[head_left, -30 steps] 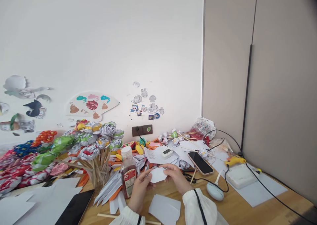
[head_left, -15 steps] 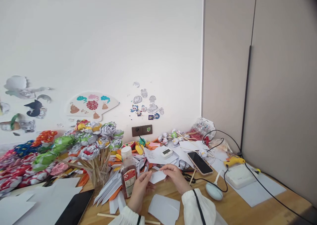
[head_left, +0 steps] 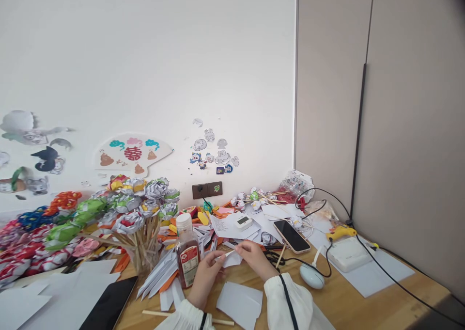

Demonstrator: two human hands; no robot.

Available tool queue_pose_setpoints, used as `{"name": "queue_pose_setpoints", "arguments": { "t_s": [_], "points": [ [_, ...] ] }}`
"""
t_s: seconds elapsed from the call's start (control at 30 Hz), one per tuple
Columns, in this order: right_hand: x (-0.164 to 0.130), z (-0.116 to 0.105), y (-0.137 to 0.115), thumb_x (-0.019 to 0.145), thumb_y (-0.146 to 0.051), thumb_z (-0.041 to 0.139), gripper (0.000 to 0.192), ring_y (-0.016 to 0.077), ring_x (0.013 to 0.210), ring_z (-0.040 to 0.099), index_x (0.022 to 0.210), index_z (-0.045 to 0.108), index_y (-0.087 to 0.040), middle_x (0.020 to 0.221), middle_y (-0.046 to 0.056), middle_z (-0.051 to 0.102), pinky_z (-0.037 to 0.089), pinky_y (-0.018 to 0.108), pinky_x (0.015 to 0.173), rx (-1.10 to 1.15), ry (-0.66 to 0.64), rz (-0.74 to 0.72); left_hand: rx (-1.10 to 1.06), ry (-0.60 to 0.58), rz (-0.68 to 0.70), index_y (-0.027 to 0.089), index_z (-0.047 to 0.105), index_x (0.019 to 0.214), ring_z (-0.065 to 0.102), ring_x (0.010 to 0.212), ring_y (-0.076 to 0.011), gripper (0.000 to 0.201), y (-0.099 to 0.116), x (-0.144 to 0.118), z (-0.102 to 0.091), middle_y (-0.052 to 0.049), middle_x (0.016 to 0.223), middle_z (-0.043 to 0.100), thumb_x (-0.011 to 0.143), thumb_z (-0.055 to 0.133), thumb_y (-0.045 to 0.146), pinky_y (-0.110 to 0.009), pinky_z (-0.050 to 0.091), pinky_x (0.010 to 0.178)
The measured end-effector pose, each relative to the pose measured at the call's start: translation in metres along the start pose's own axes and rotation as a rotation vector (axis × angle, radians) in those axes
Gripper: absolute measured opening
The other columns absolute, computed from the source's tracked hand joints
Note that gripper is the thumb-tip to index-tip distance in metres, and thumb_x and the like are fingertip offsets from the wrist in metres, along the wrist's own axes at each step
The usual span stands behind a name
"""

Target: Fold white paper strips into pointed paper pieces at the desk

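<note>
Since a second ago both of my hands have sunk closer to the light wooden desk (head_left: 348, 306), and the small folded white paper piece (head_left: 229, 258) that I held up flat now sits lower and more folded between them. My left hand (head_left: 207, 276) pinches its near left edge with thumb and fingertips closed on it, and my right hand (head_left: 256, 258) grips its right side the same way, fingers curled over the top edge, so the paper hangs just above the desk at the middle of my reach. At six o'clock from the grip lies a loose white paper sheet (head_left: 240, 303), flat on the wood between my white sleeves, with a thin wooden stick (head_left: 160, 314) at seven o'clock. Just at nine o'clock of my left hand stands a clear plastic bottle of red-brown sauce with a white cap (head_left: 187, 252), upright, and past it a bundle of folded paper flowers on sticks (head_left: 134, 209). At two o'clock a black-screened smartphone in a pale case (head_left: 291, 236) lies face up, near a small white digital timer (head_left: 244, 220) at twelve. At three o'clock rests a pale blue oval mouse (head_left: 311, 276), and farther out a white box-shaped device (head_left: 349, 253) beside a yellow glue gun (head_left: 339, 232).
</note>
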State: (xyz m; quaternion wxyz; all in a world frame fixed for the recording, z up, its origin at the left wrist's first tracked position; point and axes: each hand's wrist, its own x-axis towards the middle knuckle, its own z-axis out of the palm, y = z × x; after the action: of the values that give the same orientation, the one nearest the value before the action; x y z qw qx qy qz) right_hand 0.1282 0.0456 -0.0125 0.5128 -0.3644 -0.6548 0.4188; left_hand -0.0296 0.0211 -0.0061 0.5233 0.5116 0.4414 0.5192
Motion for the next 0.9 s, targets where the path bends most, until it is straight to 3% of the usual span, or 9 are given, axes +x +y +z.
{"name": "queue_pose_setpoints", "arguments": {
  "t_s": [0.23,0.9],
  "points": [
    [0.0012,0.0005,0.0015,0.067,-0.033,0.056,0.019,0.0104,0.053,0.047,0.071,0.060,-0.014,0.057,-0.003,0.052,0.036,0.020,0.050,0.001,0.013,0.028,0.065,0.008,0.018,0.014,0.056,0.074,0.053,0.043,-0.0125,0.036,-0.0009,0.0011,-0.0014,0.004,0.047,0.056,0.056,0.062,0.044,-0.022,0.041,0.042],
    [-0.0004,0.0017,-0.0006,0.068,-0.027,0.054,0.013,0.0095,0.051,0.043,0.069,0.056,-0.015,0.055,-0.004,0.047,0.032,0.020,0.050,-0.016,0.008,-0.003,0.255,0.024,0.084,0.014,0.055,0.069,0.052,0.047,-0.0124,0.032,0.0032,-0.0005,-0.0029,0.004,0.053,0.054,0.063,0.052,0.045,-0.022,0.039,0.046]
  ]
}}
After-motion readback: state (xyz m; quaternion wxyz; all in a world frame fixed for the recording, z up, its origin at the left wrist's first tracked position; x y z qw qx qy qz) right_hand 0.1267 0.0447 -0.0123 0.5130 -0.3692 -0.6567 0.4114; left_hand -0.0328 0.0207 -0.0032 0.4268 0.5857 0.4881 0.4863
